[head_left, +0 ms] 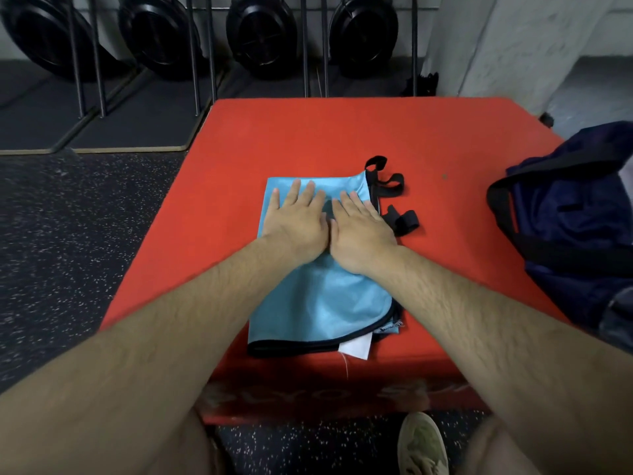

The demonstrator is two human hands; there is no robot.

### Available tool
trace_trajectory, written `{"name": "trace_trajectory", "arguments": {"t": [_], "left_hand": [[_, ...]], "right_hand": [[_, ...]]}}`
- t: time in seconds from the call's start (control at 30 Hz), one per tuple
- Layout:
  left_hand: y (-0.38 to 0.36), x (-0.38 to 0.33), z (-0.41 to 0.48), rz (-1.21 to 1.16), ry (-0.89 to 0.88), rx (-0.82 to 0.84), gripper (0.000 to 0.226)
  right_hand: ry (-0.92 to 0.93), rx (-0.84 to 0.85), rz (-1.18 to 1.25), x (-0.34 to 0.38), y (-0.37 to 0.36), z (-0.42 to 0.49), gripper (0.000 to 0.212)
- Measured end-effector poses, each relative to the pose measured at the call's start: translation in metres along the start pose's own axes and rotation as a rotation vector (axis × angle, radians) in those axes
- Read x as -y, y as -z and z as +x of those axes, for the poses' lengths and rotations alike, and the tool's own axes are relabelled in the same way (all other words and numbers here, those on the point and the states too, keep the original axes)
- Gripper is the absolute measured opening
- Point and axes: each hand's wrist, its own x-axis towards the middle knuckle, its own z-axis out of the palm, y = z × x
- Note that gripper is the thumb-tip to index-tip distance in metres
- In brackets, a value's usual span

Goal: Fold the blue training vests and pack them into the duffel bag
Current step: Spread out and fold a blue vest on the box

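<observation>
A person's two bare forearms reach forward over a red padded box (308, 132). A folded blue vest (318, 303) lies flat near the middle of the box top, its black-trimmed near edge close to the box's front edge. The left hand (296, 221) and right hand (361, 231) rest palm-down on the far half of the vest, side by side and touching at the thumbs, fingers straight and spread (neither hand grips anything). Black straps (394, 193) stick out from the vest's right side onto the red surface. A white tag (356, 347) pokes out at the near right corner. A dark navy duffel bag (575, 217) sits at the right edge of the box, apart from the vest. Black weight plates (263, 32) stand in a rack behind.
</observation>
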Motion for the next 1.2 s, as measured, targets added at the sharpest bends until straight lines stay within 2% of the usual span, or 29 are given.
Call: {"name": "trace_trajectory", "arguments": {"t": [0.13, 0.4, 0.53, 0.63, 0.77, 0.9, 0.97, 1.07, 1.2], "left_hand": [[-0.01, 0.0, -0.024, -0.063, 0.028, 0.078, 0.055], [-0.005, -0.008, -0.057, -0.06, 0.06, 0.127, 0.055], [-0.01, 0.011, -0.082, -0.033, -0.013, 0.091, 0.056], [-0.011, 0.032, -0.088, -0.062, 0.005, 0.075, 0.058], [-0.007, 0.03, -0.105, -0.072, 0.002, 0.118, 0.058], [0.004, 0.018, -0.141, -0.065, -0.126, 0.159, 0.06], [-0.001, 0.015, -0.159, -0.043, -0.169, 0.178, 0.068], [-0.009, 0.02, -0.173, 0.024, -0.206, 0.131, 0.088], [-0.007, 0.029, -0.181, 0.095, -0.316, 0.151, 0.107]], "right_hand": [[0.035, -0.021, -0.031, 0.003, 0.005, -0.015, 0.058], [0.085, 0.016, -0.02, 0.004, -0.005, -0.051, 0.061], [0.16, 0.004, 0.017, 0.007, 0.0, -0.069, 0.061], [0.242, 0.039, 0.029, 0.006, -0.006, -0.092, 0.062], [0.203, 0.069, 0.017, -0.002, -0.009, -0.101, 0.064], [0.257, 0.015, -0.062, 0.005, 0.003, -0.112, 0.064], [0.335, 0.032, -0.068, 0.012, 0.007, -0.126, 0.064], [0.388, 0.16, -0.101, 0.015, 0.01, -0.139, 0.067], [0.386, 0.185, -0.153, -0.003, 0.006, -0.149, 0.101]]}}
